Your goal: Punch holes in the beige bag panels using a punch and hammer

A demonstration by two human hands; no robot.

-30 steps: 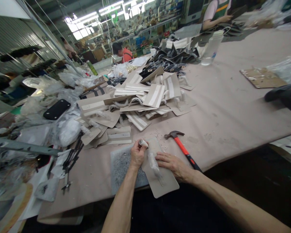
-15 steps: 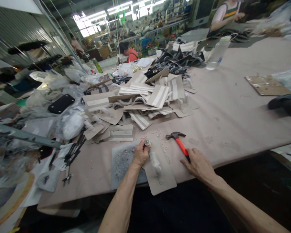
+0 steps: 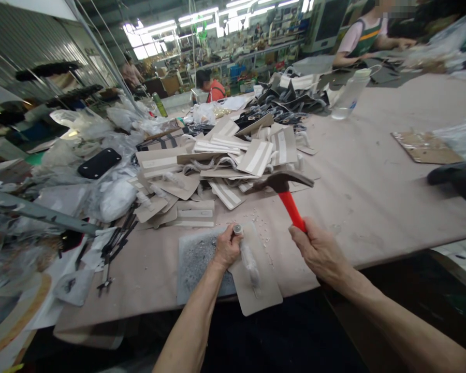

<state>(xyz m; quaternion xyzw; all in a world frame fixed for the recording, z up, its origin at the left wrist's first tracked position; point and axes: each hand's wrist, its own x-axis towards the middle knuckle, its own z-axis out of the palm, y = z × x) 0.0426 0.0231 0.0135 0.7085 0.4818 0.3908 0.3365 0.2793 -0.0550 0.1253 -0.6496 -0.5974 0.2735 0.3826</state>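
Observation:
My right hand (image 3: pixel 324 252) is wrapped round the handle of a claw hammer (image 3: pixel 291 207), raised above the table with its dark head up and to the left. My left hand (image 3: pixel 228 247) is closed round a short metal punch (image 3: pixel 238 229), whose round top end faces up. The punch's lower end is hidden. Below it lies a beige panel (image 3: pixel 264 290) with a plastic-wrapped handle (image 3: pixel 250 264). The panel partly covers a worn grey pad (image 3: pixel 196 259) at the table's front edge.
A heap of similar beige panels (image 3: pixel 217 155) lies beyond my hands, with dark pieces (image 3: pixel 291 96) behind it. Plastic bags (image 3: pixel 116 199) crowd the left side. At the right are a water bottle (image 3: pixel 349 96) and a brown board (image 3: pixel 423 147). A co-worker (image 3: pixel 359 39) is at the far right.
My right hand has closed round the hammer's handle and lifted it off the table. My left hand, the punch and the panel stay nearly where they were.

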